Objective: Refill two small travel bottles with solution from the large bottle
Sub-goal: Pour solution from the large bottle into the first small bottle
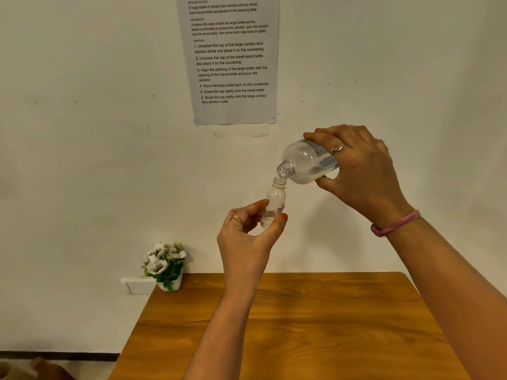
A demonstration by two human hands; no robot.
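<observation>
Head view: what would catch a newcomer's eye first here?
The two hands raised in front of the wall: the right hand tips an uncapped large bottle so its mouth sits just above the open small bottle, held upright in the left hand. Above them a printed instruction sheet hangs on the wall. A small pot of white flowers stands at the wooden table's back left corner.

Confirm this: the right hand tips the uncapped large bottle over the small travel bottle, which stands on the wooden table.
One error: the small travel bottle is not on the wooden table; the left hand holds it up in the air. The right hand does tip the uncapped large bottle over it, per the head view.
</observation>
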